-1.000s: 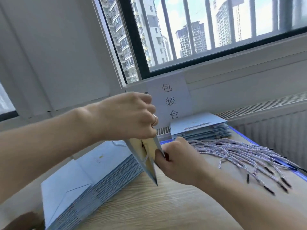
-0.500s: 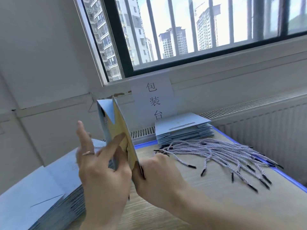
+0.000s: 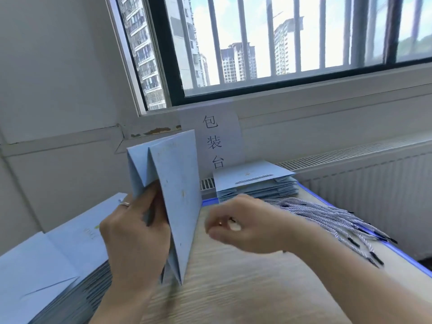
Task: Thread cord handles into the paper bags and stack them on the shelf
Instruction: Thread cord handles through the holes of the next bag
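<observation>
Left hand: fingers curled round the upright blue paper bag.
Right hand: beside the bag, curled and blurred; cannot tell if pinching.
Cords: heaped beyond it.

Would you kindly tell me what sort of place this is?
Most likely a packing bench beside a barred window: the paper sign reads 包装台, packing table, and the wooden table carries stacks of flat blue paper bags and a pile of cord handles.
</observation>
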A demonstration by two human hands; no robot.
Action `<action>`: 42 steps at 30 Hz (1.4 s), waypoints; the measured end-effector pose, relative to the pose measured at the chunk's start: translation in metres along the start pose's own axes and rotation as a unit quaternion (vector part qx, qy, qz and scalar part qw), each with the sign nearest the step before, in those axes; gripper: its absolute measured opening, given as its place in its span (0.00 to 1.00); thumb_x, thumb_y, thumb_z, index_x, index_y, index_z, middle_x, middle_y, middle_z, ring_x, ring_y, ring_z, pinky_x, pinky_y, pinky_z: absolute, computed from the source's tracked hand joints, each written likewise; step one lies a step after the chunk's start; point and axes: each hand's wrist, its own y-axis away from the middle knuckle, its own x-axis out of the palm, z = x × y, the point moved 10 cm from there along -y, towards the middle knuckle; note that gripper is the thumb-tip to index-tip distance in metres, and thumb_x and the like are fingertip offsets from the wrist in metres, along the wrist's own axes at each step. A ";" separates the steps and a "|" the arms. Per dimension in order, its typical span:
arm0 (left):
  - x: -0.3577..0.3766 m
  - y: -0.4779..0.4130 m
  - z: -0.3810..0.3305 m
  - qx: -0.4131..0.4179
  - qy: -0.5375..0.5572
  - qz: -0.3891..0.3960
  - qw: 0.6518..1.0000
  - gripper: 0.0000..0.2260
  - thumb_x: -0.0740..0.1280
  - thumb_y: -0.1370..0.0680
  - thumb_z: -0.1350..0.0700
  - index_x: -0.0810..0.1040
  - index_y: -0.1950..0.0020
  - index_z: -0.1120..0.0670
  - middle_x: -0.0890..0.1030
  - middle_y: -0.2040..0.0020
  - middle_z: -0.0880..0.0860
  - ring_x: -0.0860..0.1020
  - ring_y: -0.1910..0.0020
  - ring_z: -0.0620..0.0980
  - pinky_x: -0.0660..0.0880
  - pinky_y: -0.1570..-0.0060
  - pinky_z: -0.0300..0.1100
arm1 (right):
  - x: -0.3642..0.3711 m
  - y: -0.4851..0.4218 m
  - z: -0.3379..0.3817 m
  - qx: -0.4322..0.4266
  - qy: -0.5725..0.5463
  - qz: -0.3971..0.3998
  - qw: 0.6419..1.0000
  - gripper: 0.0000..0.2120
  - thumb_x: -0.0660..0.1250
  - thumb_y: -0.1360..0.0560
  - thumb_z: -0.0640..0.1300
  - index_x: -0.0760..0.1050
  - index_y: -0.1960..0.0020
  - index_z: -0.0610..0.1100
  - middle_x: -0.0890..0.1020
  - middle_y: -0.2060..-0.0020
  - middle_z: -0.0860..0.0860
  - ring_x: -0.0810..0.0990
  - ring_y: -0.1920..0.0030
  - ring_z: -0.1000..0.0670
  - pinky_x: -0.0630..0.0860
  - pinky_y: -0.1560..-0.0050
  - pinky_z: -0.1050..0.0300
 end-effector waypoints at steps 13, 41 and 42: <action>0.002 0.016 0.020 -0.055 0.070 0.018 0.996 0.13 0.63 0.26 0.62 0.87 0.52 0.52 0.77 0.72 0.48 0.70 0.71 0.48 0.62 0.72 0.33 | 0.007 0.033 -0.094 0.304 0.169 0.159 0.924 0.06 0.64 0.25 0.40 0.80 0.54 0.45 0.84 0.55 0.50 0.78 0.59 0.51 0.71 0.66 0.59; 0.018 0.021 0.001 -0.068 0.183 0.050 0.979 0.11 0.66 0.20 0.51 0.80 0.39 0.45 0.82 0.55 0.60 0.73 0.68 0.34 0.64 0.65 0.22 | -0.043 0.014 0.010 -0.002 -0.146 -0.315 0.938 0.06 0.70 0.23 0.40 0.84 0.49 0.49 0.82 0.67 0.61 0.78 0.67 0.57 0.72 0.62 0.68; 0.019 0.022 0.000 -0.066 0.181 0.053 0.980 0.12 0.66 0.20 0.51 0.81 0.38 0.46 0.82 0.55 0.60 0.73 0.69 0.34 0.64 0.65 0.22 | -0.045 0.015 0.011 -0.004 -0.149 -0.326 0.934 0.06 0.71 0.23 0.40 0.83 0.48 0.48 0.83 0.66 0.61 0.77 0.67 0.58 0.71 0.61 0.70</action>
